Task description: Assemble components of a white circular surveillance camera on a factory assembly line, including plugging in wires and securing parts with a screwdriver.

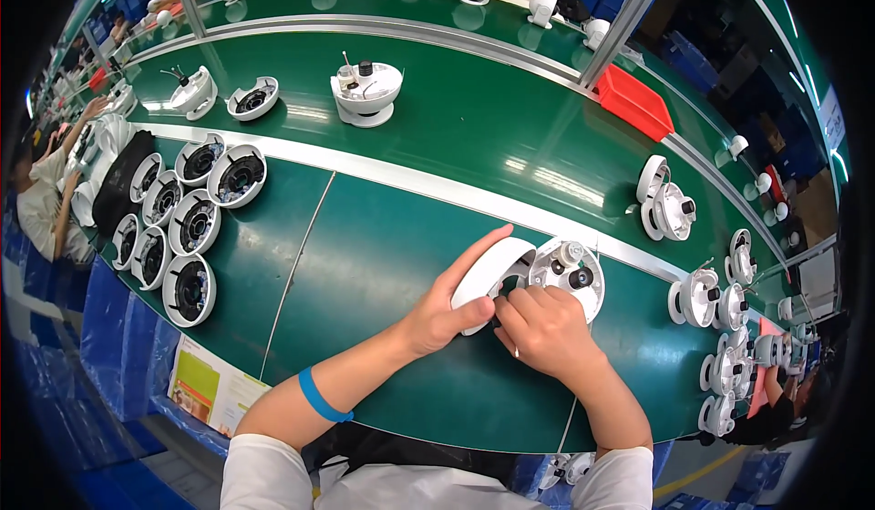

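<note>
My left hand (432, 320) grips a white rounded cover (485, 271) by its outer side, tilted with its hollow facing right. Against it on the right is a white camera body (592, 297), which carries a black lens and a clear round part on its open face. My right hand (547, 332) is closed, its fingers curled and pinched at the gap between cover and body. Whatever those fingertips hold is hidden, though something dark shows beside them inside the cover.
Several white covers with black rings (190, 289) stand at the left, beside a black bag (124, 182). Half-built cameras (700, 297) line the right side. On the green belt beyond the metal rail sit another camera (366, 100) and a red tray (635, 103). Co-workers sit at both sides.
</note>
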Action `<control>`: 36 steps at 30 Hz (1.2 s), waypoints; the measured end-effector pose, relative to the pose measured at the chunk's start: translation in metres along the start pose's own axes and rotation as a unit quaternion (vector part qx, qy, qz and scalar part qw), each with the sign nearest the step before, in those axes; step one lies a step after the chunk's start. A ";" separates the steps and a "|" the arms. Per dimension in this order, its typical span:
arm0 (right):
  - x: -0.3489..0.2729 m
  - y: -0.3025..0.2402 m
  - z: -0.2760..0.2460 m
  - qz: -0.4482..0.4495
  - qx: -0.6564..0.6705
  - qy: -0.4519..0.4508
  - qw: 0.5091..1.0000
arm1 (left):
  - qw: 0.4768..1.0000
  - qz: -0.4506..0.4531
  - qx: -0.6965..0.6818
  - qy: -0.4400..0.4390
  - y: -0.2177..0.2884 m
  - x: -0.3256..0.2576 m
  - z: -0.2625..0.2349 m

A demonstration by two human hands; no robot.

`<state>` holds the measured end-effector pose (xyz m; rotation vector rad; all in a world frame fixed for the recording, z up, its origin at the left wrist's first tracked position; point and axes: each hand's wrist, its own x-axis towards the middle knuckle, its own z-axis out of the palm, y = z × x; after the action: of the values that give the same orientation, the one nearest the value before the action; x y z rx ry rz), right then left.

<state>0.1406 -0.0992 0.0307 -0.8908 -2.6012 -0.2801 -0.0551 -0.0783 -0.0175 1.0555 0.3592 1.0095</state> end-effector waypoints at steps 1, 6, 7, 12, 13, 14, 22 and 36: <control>0.000 0.000 0.000 0.000 0.001 0.000 1.000 | 1.000 0.000 0.000 0.001 0.000 -0.001 0.000; -0.002 -0.001 0.000 0.014 0.006 -0.020 1.000 | 1.000 0.007 -0.009 0.017 -0.001 0.002 0.001; -0.002 -0.001 -0.001 0.013 0.007 -0.021 1.000 | 1.000 0.009 -0.012 0.018 -0.002 0.002 0.002; 0.000 -0.005 -0.005 0.023 0.041 -0.040 0.998 | 0.999 -0.001 -0.034 0.002 -0.001 -0.003 0.000; 0.000 -0.006 -0.006 0.022 0.042 -0.040 0.998 | 0.999 -0.002 -0.030 -0.012 -0.001 -0.004 0.000; -0.001 -0.007 -0.006 0.019 0.038 -0.046 0.998 | 0.999 -0.001 -0.030 -0.011 -0.001 -0.004 0.000; -0.001 -0.010 -0.004 0.001 -0.003 -0.052 0.999 | 1.000 0.016 0.002 -0.012 0.002 -0.007 0.005; -0.002 -0.007 -0.002 0.085 0.158 0.011 0.984 | 0.999 0.021 -0.021 -0.014 0.005 -0.011 0.008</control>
<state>0.1386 -0.1065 0.0315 -0.9754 -2.4367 0.1648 -0.0586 -0.0910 -0.0113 1.0413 0.2932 1.0348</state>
